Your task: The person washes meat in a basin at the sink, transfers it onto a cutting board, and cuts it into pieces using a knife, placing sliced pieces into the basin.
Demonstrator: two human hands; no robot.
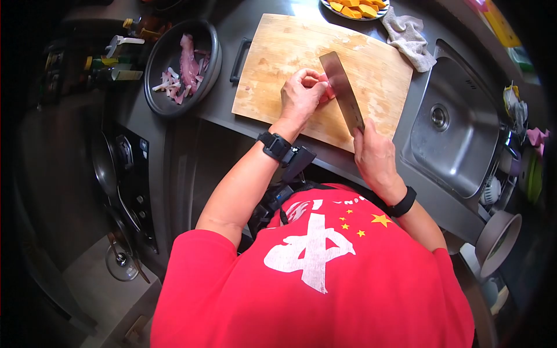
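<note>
My right hand (376,152) is wrapped round the handle of a cleaver (342,87), whose broad blade stands over the wooden cutting board (278,52). Just left of the blade, my left hand (304,95) has its fingers curled on a small piece of pink raw meat (327,91). Part of that piece is hidden by the fingers and the blade. To the left of the board, a dark bowl (216,64) holds a longer piece of raw meat (188,61) and several cut strips (169,83).
At the back, a plate of orange chunks (361,8) stands beside a grey cloth (408,39). A steel sink (458,139) lies right of the board. Several bottles (142,26) are behind the bowl. The stove (136,174) is at left.
</note>
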